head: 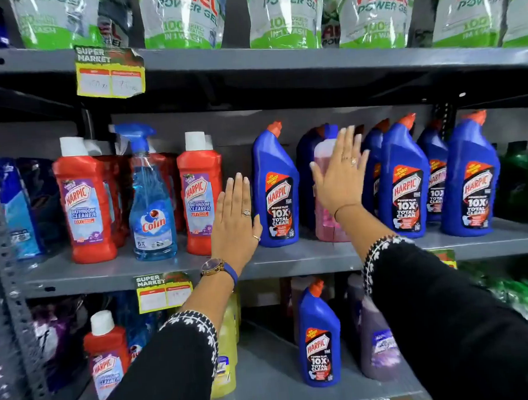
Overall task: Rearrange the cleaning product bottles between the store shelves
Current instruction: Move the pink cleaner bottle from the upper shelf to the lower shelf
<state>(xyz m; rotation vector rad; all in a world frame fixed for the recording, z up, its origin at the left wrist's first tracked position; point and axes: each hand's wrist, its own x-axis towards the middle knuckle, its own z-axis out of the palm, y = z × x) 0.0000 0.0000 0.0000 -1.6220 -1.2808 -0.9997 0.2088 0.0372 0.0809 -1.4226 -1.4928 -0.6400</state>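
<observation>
Harpic bottle (276, 186) between flat, empty left hand (234, 220) and right hand (341, 172); pink-liquid bottle (326, 196) behind.

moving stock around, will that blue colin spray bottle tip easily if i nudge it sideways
Probably somewhat. The Colin spray bottle is tall with a narrow neck and a trigger head jutting to one side, so a high push could topple it. It looks nearly full of liquid, which likely keeps it steady if nudged low. The plastic may be slick.
</observation>
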